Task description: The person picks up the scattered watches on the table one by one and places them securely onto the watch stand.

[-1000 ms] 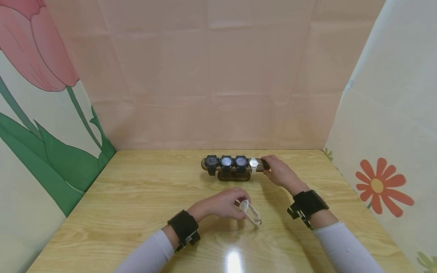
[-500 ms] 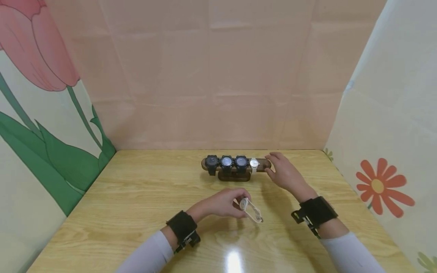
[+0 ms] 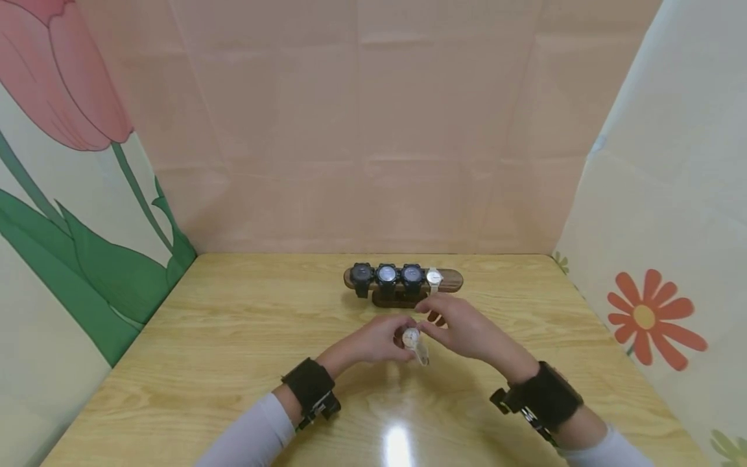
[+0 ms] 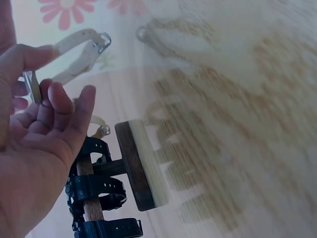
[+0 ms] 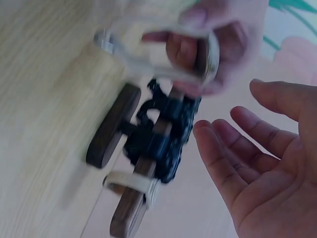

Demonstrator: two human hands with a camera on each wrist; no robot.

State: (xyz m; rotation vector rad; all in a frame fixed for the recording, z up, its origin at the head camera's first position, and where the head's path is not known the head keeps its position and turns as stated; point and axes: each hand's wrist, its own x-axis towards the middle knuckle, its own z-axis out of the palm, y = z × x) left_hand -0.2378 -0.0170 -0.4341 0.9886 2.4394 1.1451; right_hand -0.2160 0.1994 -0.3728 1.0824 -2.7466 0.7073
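Above the table, my left hand [image 3: 379, 340] pinches a white wristwatch [image 3: 411, 338] by its case, between thumb and fingers. Its pale strap [image 4: 79, 37] hangs as a buckled loop away from the hand. My right hand [image 3: 463, 327] is just to the right of this watch. In the right wrist view its fingers [image 5: 252, 134] are spread, slightly bent and hold nothing, apart from the watch. Behind both hands stands a dark wooden watch stand [image 3: 451, 280]. Several watches sit on its bar: black ones [image 3: 386, 274] to the left, then a white watch [image 3: 434, 277].
Bare wood shows at the right end of the stand's bar, beyond the white watch. The light wooden table [image 3: 233, 324] meets a pinkish backdrop [image 3: 292, 162] at its back edge. Flower-patterned sheets [image 3: 665, 194] flank the sides.
My right hand has left the right end of the stand and come down and left toward the held watch. The left hand has turned the watch slightly, so its dial faces more upward.
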